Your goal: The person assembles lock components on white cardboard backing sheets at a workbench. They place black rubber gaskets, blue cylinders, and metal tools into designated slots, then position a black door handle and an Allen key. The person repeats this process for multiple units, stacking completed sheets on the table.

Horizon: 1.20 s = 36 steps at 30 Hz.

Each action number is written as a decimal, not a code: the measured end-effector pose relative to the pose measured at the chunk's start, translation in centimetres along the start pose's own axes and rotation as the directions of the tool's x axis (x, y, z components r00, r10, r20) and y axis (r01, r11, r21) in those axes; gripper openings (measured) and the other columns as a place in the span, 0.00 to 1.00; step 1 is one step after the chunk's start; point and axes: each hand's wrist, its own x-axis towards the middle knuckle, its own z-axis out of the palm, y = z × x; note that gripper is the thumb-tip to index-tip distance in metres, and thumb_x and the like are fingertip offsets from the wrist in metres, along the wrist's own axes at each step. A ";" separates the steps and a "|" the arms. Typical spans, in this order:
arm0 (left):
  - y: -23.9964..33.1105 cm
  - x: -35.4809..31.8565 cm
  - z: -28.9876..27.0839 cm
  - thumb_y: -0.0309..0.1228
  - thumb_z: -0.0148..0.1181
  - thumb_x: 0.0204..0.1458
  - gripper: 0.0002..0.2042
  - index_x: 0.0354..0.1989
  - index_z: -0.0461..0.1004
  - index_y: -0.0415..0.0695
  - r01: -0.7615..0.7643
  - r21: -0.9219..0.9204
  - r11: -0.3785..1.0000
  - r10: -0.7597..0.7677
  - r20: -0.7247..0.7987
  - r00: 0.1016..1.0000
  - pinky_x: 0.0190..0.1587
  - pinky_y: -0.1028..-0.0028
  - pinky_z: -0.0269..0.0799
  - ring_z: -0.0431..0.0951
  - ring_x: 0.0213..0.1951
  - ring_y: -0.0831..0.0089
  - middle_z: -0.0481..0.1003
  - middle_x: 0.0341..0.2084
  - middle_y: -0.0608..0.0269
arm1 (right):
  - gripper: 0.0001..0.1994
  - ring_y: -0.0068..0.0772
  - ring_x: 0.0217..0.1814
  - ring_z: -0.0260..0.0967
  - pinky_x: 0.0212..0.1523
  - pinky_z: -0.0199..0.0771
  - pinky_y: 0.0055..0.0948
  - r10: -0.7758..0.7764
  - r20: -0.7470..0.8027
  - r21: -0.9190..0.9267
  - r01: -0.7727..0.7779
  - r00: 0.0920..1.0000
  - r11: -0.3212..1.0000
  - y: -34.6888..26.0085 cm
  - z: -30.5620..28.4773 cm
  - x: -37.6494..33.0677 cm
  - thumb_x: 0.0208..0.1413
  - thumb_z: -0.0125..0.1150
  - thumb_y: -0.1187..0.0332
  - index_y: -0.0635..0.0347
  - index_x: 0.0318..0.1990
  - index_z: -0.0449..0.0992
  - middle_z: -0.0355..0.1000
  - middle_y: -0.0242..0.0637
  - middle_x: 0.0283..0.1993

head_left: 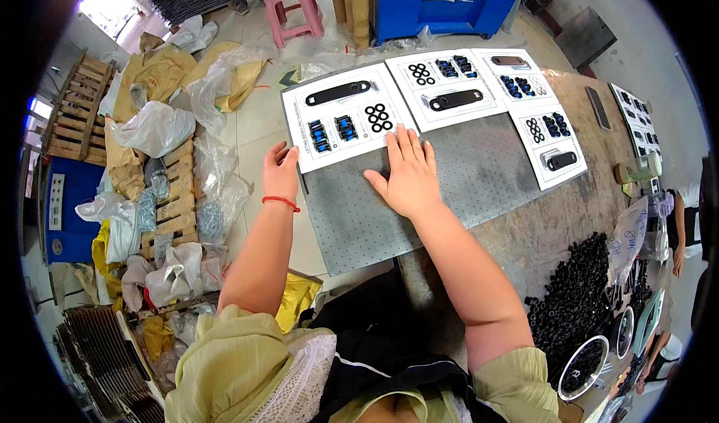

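Observation:
My right hand [412, 174] lies flat with its fingers spread on a dotted grey mat [359, 221]. Its fingertips reach the lower edge of the left white card [348, 142]. That card carries a long black slotted part [338, 93], two groups of black and blue bolts [346, 128] and several black rings [377, 117]. Beside the card's left edge is my left hand [280, 170], thumb by the edge, fingers slightly bent and apart; nothing shows in it. Similar cards lie to the right: a middle card [457, 90], a far-right one [517, 78] and a near-right one [553, 146].
A phone-like dark slab [598, 108] lies on the brown worktable [479, 236]. Black small parts [573, 292] are heaped at its right, near a white-rimmed bowl [584, 367]. Bags and pallets [176, 191] crowd the left floor. A pink stool [292, 7] stands ahead. Other people's arms show at far right.

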 end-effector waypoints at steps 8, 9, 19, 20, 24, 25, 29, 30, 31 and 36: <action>0.4 0.6 1.3 0.34 0.57 0.59 0.18 0.52 0.71 0.33 0.011 -0.008 1.000 -0.011 0.017 1.000 0.50 0.75 0.68 0.74 0.46 0.73 0.76 0.45 0.57 | 0.40 0.41 0.79 0.37 0.75 0.33 0.49 0.016 -0.056 -0.006 -0.017 0.998 1.000 0.4 0.8 0.3 0.58 0.50 0.41 0.58 0.70 0.54 0.45 0.44 0.76; 0.2 0.6 1.4 0.34 0.57 0.59 0.18 0.52 0.71 0.33 -0.005 -0.035 0.999 0.005 0.011 1.000 0.50 0.75 0.68 0.74 0.45 0.73 0.76 0.45 0.58 | 0.39 0.41 0.79 0.38 0.75 0.34 0.49 0.013 -0.075 -0.009 -0.014 0.997 1.000 0.3 0.9 0.3 0.58 0.51 0.41 0.57 0.70 0.54 0.46 0.44 0.75; -0.2 0.0 2.6 0.37 0.56 0.61 0.19 0.52 0.70 0.33 -0.035 0.014 0.999 0.036 -0.107 0.994 0.49 0.74 0.69 0.75 0.45 0.71 0.76 0.43 0.56 | 0.39 0.43 0.80 0.33 0.75 0.30 0.49 0.083 -0.014 -0.031 -0.083 0.996 0.996 -0.1 0.1 0.5 0.60 0.46 0.40 0.54 0.72 0.52 0.41 0.44 0.77; -0.3 0.1 2.5 0.38 0.56 0.61 0.20 0.52 0.70 0.33 -0.042 0.033 0.999 0.046 -0.113 0.993 0.49 0.74 0.69 0.75 0.45 0.72 0.77 0.43 0.56 | 0.39 0.43 0.80 0.33 0.75 0.30 0.49 0.087 -0.010 -0.039 -0.087 0.996 0.995 -0.1 0.0 0.4 0.60 0.46 0.39 0.54 0.72 0.52 0.41 0.44 0.77; -0.6 0.1 2.5 0.38 0.56 0.60 0.20 0.52 0.71 0.34 -0.021 0.001 1.000 0.021 -0.092 0.996 0.48 0.74 0.69 0.75 0.44 0.72 0.77 0.42 0.56 | 0.39 0.44 0.79 0.33 0.75 0.30 0.49 0.082 -0.029 -0.018 -0.083 0.996 0.996 0.1 0.4 0.2 0.59 0.47 0.40 0.53 0.71 0.53 0.42 0.45 0.77; -0.8 0.1 2.3 0.38 0.56 0.60 0.19 0.52 0.71 0.34 -0.023 -0.009 1.000 0.022 -0.094 0.995 0.48 0.75 0.69 0.75 0.44 0.72 0.77 0.42 0.56 | 0.39 0.44 0.79 0.34 0.75 0.31 0.50 0.076 -0.037 -0.012 -0.076 0.996 0.997 0.0 0.5 0.1 0.59 0.47 0.40 0.53 0.71 0.53 0.42 0.45 0.77; -1.0 -0.2 1.3 0.39 0.54 0.61 0.19 0.53 0.70 0.36 -0.029 -0.068 0.997 0.022 -0.095 0.995 0.50 0.71 0.68 0.75 0.44 0.71 0.77 0.42 0.59 | 0.36 0.48 0.78 0.39 0.74 0.35 0.51 0.072 -0.163 0.032 -0.067 0.984 0.997 -0.5 1.0 -0.2 0.58 0.51 0.43 0.55 0.69 0.58 0.46 0.49 0.75; -0.4 -0.6 1.0 0.40 0.53 0.61 0.19 0.53 0.70 0.38 0.047 -0.129 0.991 -0.061 -0.105 0.993 0.51 0.69 0.67 0.74 0.45 0.71 0.76 0.43 0.60 | 0.36 0.49 0.77 0.41 0.74 0.36 0.51 0.063 -0.203 0.051 -0.054 0.977 0.997 -0.3 1.0 -0.4 0.57 0.53 0.44 0.56 0.68 0.60 0.48 0.50 0.74; 0.8 -1.1 0.5 0.41 0.52 0.61 0.19 0.53 0.70 0.39 0.121 -0.189 0.975 -0.143 -0.109 0.984 0.53 0.67 0.66 0.74 0.47 0.71 0.76 0.43 0.61 | 0.35 0.50 0.77 0.42 0.74 0.37 0.51 0.058 -0.245 0.069 -0.042 0.968 0.997 -0.1 0.8 -0.6 0.56 0.54 0.46 0.56 0.67 0.61 0.49 0.51 0.73; 3.7 -3.4 -1.7 0.40 0.51 0.61 0.18 0.53 0.69 0.41 0.032 -0.194 0.981 -0.070 -0.195 0.978 0.59 0.65 0.60 0.70 0.54 0.69 0.73 0.49 0.61 | 0.28 0.53 0.73 0.50 0.71 0.46 0.49 0.007 -0.383 0.247 0.095 0.924 0.964 1.3 0.0 -2.1 0.54 0.60 0.56 0.60 0.61 0.67 0.57 0.53 0.68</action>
